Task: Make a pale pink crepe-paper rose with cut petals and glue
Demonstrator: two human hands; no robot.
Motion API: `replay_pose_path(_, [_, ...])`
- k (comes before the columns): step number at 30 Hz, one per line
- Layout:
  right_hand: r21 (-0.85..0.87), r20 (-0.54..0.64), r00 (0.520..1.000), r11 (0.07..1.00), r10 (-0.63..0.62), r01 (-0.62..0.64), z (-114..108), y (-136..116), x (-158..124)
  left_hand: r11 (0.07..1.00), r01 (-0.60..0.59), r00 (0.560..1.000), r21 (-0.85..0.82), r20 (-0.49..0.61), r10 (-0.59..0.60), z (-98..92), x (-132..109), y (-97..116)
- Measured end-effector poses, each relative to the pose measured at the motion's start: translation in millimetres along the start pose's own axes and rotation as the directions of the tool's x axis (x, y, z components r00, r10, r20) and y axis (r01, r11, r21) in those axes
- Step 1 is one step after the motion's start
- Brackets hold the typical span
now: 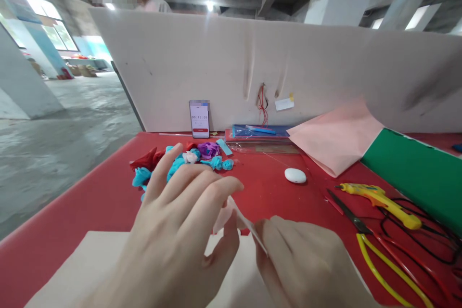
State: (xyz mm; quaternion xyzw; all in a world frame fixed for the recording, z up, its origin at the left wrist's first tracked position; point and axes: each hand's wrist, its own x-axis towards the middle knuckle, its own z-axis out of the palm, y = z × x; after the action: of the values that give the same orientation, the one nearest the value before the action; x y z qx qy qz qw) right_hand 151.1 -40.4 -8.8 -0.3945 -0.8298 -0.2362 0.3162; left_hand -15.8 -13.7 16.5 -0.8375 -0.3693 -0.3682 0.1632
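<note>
My left hand (187, 221) is raised with its fingers spread and curved, and its thumb apart from the index finger. A thin pale pink strip of paper (249, 226) slants just beyond the left thumb and runs to my right hand. Closed around the strip's lower end, my right hand (303, 255) grips it between thumb and curled fingers. Under both hands lies a pale sheet of paper (86, 264). Whether the left fingertips touch the strip I cannot tell.
Crumpled crepe-paper flowers (216, 162), a phone (199, 120) and a white oval case (295, 175) sit on the red table (267, 187). At right are scissors (355, 221), a yellow glue gun (382, 202), pink paper (339, 139) and a green sheet (415, 173). Behind stands a white board (198, 62).
</note>
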Motion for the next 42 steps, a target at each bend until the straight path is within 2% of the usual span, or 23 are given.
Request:
replay_pose_path(4, [-0.025,-0.013,0.998,0.998,-0.060,0.060,4,-4,-4,1.000,-0.001,1.000,0.012,-0.003,0.001,0.4,-1,1])
replay_pose_path(9, [-0.098,-0.068,0.996,0.994,-0.063,0.056,7,-6,-8,0.999,0.045,0.999,-0.026,-0.018,-0.045,0.0,0,-2])
replay_pose_path(11, [-0.093,-0.026,0.996,0.992,-0.086,0.083,5,-6,-7,0.995,0.080,0.997,-0.063,0.015,-0.079,-2.9,2,-3])
replay_pose_path(14, [-0.004,0.027,0.995,0.996,-0.093,0.093,0,-2,-4,0.980,0.119,0.992,-0.157,0.068,-0.110,-9.3,2,-7])
replay_pose_path(16, [0.089,0.030,0.998,0.995,-0.052,0.050,-2,0,-1,0.961,0.164,0.983,-0.222,0.113,-0.142,-13.8,1,-12])
replay_pose_path(19, [0.239,0.099,0.995,0.970,0.018,-0.041,-5,3,2,0.935,0.208,0.970,-0.288,0.187,-0.159,-19.7,1,-20])
replay_pose_path(22, [0.316,0.191,0.981,0.944,0.035,-0.095,-5,5,3,0.928,0.192,0.965,-0.320,0.234,-0.119,-22.7,2,-25])
replay_pose_path(25, [0.316,0.232,0.972,0.943,0.030,-0.104,-5,6,2,0.953,0.138,0.962,-0.269,0.266,-0.063,-20.6,4,-23])
replay_pose_path(29, [0.277,0.196,0.981,0.959,-0.002,-0.053,-5,6,-1,0.973,0.011,0.971,-0.231,0.234,0.045,-12.7,4,-15])
replay_pose_path(35, [0.193,0.133,0.989,0.980,-0.063,0.036,-3,4,1,0.968,0.037,0.965,-0.248,0.262,0.030,-8.0,2,-11])
replay_pose_path(38, [0.232,0.184,0.983,0.972,-0.020,-0.024,-2,5,2,0.960,0.008,0.961,-0.281,0.269,0.070,-7.8,3,-11])
replay_pose_path(42, [0.297,0.308,0.945,0.933,0.107,-0.203,-4,8,2,0.956,-0.034,0.973,-0.293,0.209,0.099,-7.2,4,-10])
